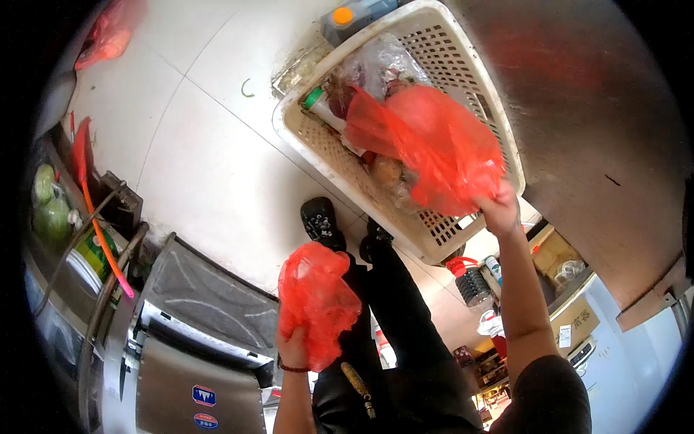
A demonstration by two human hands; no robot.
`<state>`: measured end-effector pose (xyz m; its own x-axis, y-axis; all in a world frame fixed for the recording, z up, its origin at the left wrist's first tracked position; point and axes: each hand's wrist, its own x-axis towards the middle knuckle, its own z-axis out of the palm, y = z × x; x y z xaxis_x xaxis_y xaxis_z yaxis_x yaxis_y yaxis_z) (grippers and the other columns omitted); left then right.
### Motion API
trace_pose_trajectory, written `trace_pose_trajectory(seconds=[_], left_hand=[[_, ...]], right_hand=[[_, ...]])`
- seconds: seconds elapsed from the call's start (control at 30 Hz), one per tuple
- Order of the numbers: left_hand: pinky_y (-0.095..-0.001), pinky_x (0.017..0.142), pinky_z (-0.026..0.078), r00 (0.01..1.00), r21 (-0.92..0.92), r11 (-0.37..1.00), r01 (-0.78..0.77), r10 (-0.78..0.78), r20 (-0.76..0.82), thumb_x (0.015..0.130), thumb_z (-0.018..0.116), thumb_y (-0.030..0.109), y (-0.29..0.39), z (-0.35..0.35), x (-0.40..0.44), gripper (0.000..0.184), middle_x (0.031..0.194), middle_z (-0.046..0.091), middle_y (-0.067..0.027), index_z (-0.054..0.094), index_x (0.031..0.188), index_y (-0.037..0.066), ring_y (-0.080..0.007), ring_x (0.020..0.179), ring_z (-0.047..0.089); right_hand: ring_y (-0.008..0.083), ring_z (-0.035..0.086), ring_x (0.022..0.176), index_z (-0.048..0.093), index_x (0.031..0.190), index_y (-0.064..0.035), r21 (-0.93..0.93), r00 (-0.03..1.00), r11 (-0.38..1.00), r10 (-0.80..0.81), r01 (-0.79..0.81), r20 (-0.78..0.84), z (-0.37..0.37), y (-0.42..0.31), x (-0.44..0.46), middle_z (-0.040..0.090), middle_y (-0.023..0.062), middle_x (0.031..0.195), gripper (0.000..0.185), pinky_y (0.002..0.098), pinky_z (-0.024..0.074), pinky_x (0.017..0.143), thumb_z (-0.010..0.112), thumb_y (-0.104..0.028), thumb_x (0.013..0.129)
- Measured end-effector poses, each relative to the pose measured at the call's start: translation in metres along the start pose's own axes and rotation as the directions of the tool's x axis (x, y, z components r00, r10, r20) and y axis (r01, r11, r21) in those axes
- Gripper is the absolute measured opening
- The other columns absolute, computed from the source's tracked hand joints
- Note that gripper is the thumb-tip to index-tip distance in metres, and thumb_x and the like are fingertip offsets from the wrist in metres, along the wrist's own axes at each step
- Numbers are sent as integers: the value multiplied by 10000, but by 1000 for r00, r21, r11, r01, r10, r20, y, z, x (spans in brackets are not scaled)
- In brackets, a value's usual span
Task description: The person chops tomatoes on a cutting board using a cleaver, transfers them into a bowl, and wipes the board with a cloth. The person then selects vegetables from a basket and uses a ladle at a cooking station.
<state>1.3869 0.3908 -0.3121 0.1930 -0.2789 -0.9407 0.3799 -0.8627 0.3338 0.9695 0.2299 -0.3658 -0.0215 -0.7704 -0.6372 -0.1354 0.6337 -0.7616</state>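
Observation:
My left hand [293, 349], with a dark red bracelet at the wrist, grips a crumpled red plastic bag [315, 300] above my legs. Further right, my right hand [500, 207] is closed on the edge of a larger red plastic bag [441, 145], spread over the white plastic basket [400, 230]. Beneath and beside that larger bag, the basket holds a green-capped container [322, 105], clear plastic wrapping [394, 58] and a brownish round item [385, 170]. Whatever is inside the two red bags cannot be made out.
A steel surface [593, 123] extends along the right. At the left stand a metal appliance [195, 362] and a rack with green produce [50, 210]. Another red bag [112, 40] lies on the tiled floor. A red-capped bottle [471, 282] stands below the basket.

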Motion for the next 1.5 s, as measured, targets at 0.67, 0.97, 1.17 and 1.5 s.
trace_pose_trajectory(seconds=[0.67, 0.97, 1.17, 1.5], left_hand=[[-318, 895, 456, 994, -73, 996, 41, -32, 109, 764, 552, -56, -28, 20, 3, 472, 1167, 569, -110, 487, 1230, -23, -216, 1043, 563], [-294, 905, 441, 934, -166, 956, 242, -183, 307, 840, 579, 52, -18, 66, -7, 433, 1177, 565, -63, 476, 1259, 7, -171, 1049, 549], [-306, 889, 460, 910, -106, 948, 300, -251, 329, 875, 556, 87, -35, 82, -12, 388, 1205, 540, -79, 472, 1247, 17, -186, 1055, 541], [-337, 790, 509, 965, 68, 967, -247, 252, -68, 890, 556, 120, 0, -17, 44, 287, 1114, 597, -104, 562, 1135, -29, -212, 958, 591]], right_hand=[[250, 540, 1063, 427, 1266, -65, 758, 978, 646, 89, 86, -187, 29, -8, 0, 535, 87, 1194, 510, 406, 462, 919, 614, -293, 850], [264, 507, 1117, 454, 1244, -52, -138, 975, 968, 198, -210, -96, 61, 18, -119, 511, 113, 1244, 513, 376, 424, 945, 665, -196, 800], [288, 490, 1146, 450, 1257, -43, -360, 763, 907, 389, -220, 516, 175, 22, -162, 500, 135, 1271, 533, 360, 402, 970, 662, -198, 793], [152, 560, 823, 597, 1010, -12, 34, 888, 986, -134, 166, -440, 104, 29, 84, 603, 62, 903, 188, 287, 480, 730, 587, -135, 867]])
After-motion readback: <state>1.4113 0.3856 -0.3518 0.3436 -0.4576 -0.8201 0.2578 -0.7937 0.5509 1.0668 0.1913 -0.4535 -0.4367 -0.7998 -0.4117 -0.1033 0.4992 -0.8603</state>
